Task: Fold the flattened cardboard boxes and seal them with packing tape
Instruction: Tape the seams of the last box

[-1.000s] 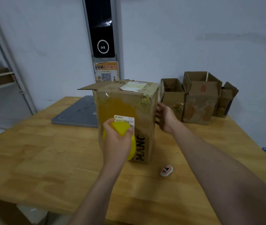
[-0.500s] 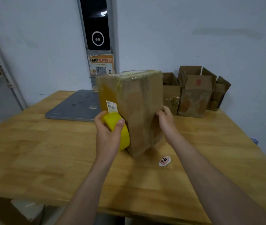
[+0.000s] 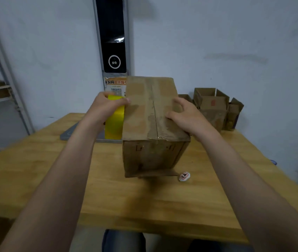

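Left fingers (image 3: 121, 101) gripping tape roll (image 3: 114, 122), half hidden behind box (image 3: 144, 110)

A light wooden desk (image 3: 35, 170) carries a large cardboard box (image 3: 151, 155) at its middle. A small white oval tag (image 3: 184, 176) lies just beside the box's near right corner. A flat grey slab (image 3: 72, 132) lies toward the far left edge, and open cardboard boxes (image 3: 211, 110) cluster at the far right corner.
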`<state>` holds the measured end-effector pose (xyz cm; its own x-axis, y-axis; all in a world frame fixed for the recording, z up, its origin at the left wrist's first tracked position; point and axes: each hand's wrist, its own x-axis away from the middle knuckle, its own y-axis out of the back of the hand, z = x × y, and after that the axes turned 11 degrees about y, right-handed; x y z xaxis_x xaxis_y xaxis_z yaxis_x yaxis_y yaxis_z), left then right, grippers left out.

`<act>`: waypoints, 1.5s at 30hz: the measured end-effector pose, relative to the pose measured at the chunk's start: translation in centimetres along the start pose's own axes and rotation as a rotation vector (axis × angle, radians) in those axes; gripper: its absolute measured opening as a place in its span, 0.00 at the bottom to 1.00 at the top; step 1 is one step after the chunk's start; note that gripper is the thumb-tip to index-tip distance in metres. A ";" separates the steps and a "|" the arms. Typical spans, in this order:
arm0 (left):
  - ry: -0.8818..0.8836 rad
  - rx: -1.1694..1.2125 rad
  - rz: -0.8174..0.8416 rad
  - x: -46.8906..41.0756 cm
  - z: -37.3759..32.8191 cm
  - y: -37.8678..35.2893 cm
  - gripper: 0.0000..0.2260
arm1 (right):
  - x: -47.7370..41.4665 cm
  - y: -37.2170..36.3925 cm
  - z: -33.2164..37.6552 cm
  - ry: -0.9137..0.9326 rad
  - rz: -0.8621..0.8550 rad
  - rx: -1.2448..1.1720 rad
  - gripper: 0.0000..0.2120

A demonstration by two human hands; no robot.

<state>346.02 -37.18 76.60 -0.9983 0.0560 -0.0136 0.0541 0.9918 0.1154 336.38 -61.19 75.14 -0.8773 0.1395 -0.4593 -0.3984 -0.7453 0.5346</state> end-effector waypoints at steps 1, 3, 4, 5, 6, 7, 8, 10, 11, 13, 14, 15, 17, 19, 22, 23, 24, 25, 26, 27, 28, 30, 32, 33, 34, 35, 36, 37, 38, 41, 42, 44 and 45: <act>0.020 -0.012 0.015 0.0 0.4 0.2 0.32 | 0.3 0.0 0.3 -0.011 0.020 0.024 0.34; 0.060 -0.036 0.027 0.0 1.6 0.2 0.33 | 0.8 -0.4 0.6 -0.027 0.054 0.050 0.35; 0.081 -0.050 0.026 0.0 2.2 0.2 0.34 | 1.1 -0.7 0.5 -0.033 0.072 0.068 0.35; 0.101 -0.060 0.025 -0.1 2.9 0.2 0.34 | 1.3 -1.0 0.5 -0.039 0.091 0.088 0.35; 0.123 -0.062 0.033 -0.2 3.4 0.1 0.35 | 1.4 -1.2 0.3 -0.048 0.114 0.106 0.35; 0.146 -0.058 0.047 -0.3 4.0 0.0 0.36 | 1.6 -1.4 0.0 -0.062 0.135 0.120 0.35; 0.166 -0.056 0.068 -0.6 4.5 -0.1 0.38 | 1.6 -1.5 -0.3 -0.080 0.154 0.129 0.35; 0.184 -0.080 0.110 -1.0 5.4 -0.9 0.38 | 1.8 -1.5 -1.4 -0.126 0.190 0.140 0.36; 0.178 -0.108 0.121 -1.2 5.6 -1.5 0.36 | 1.8 -1.5 -2.0 -0.147 0.202 0.147 0.37; 0.166 -0.149 0.127 -1.7 5.8 -3.0 0.35 | 1.7 -1.1 -3.4 -0.170 0.191 0.162 0.39; 0.172 -0.154 0.136 -2.0 5.7 -3.8 0.35 | 1.6 -0.8 -4.1 -0.174 0.176 0.171 0.38; 0.180 -0.161 0.147 -2.3 5.6 -4.8 0.36 | 1.4 -0.4 -4.7 -0.176 0.160 0.184 0.38; 0.181 -0.184 0.162 -2.8 5.5 -6.7 0.36 | 1.1 0.6 -5.9 -0.190 0.130 0.197 0.35; 0.169 -0.172 0.168 -3.4 5.6 -8.7 0.35 | 0.8 1.5 -7.5 -0.226 0.097 0.180 0.31; 0.169 -0.171 0.172 -4.7 6.5 -11.6 0.33 | 0.0 2.4 -10.0 -0.271 0.072 0.173 0.24; 0.178 -0.176 0.175 -5.2 6.8 -12.4 0.33 | -0.2 2.6 -10.7 -0.283 0.068 0.176 0.22; 0.190 -0.178 0.180 -5.7 7.0 -13.1 0.33 | -0.5 2.9 -11.4 -0.295 0.060 0.174 0.22; 0.201 -0.178 0.184 -6.3 7.1 -13.8 0.33 | -0.9 3.1 -12.0 -0.305 0.048 0.165 0.23; 0.204 -0.180 0.182 -6.8 7.2 -14.4 0.34 | -1.3 3.2 -12.4 -0.311 0.039 0.160 0.22; 0.203 -0.186 0.178 -7.4 7.2 -14.9 0.35 | -1.8 3.3 -12.9 -0.314 0.032 0.164 0.21; 0.202 -0.197 0.172 -8.0 7.1 -15.3 0.36 | -2.3 3.2 -13.3 -0.314 0.028 0.177 0.18; 0.202 -0.218 0.159 -9.0 6.9 -15.9 0.38 | -3.3 2.9 -13.9 -0.310 0.019 0.209 0.12; 0.196 -0.237 0.153 -9.7 6.6 -16.2 0.39 | -4.1 2.5 -14.3 -0.313 0.002 0.217 0.11; 0.187 -0.246 0.150 -9.9 6.5 -16.2 0.39 | -4.5 2.4 -14.4 -0.317 -0.008 0.214 0.12; 0.170 -0.261 0.146 -10.1 6.3 -16.1 0.40 | -4.9 2.2 -14.6 -0.318 -0.018 0.210 0.13; 0.143 -0.283 0.136 -10.3 6.2 -15.9 0.40 | -5.2 2.0 -14.6 -0.320 -0.027 0.206 0.15; 0.109 -0.311 0.118 -10.3 5.9 -15.5 0.39 | -5.5 1.8 -14.7 -0.323 -0.034 0.211 0.15; 0.077 -0.332 0.099 -10.2 5.7 -15.0 0.38 | -5.7 1.7 -14.7 -0.328 -0.039 0.228 0.16; 0.049 -0.342 0.082 -9.9 5.3 -14.4 0.37 | -5.9 1.5 -14.6 -0.333 -0.044 0.267 0.17; -0.013 -0.340 0.044 -8.5 3.8 -12.5 0.35 | -5.5 1.1 -13.3 -0.227 -0.096 0.522 0.21; -0.030 -0.321 0.050 -7.9 3.2 -12.0 0.34 | -5.3 1.0 -12.5 -0.139 -0.137 0.540 0.21; -0.025 -0.197 0.109 -6.4 1.8 -11.3 0.30 | -4.7 1.2 -10.2 0.014 -0.167 0.343 0.18; -0.008 -0.122 0.154 -5.5 1.1 -11.1 0.26 | -4.4 1.3 -8.8 0.047 -0.122 0.175 0.17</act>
<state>350.95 -48.42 74.32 -0.9782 0.2078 0.0053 0.2032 0.9503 0.2359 342.07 -68.53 71.63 -0.8077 0.1884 -0.5587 -0.5451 -0.5998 0.5858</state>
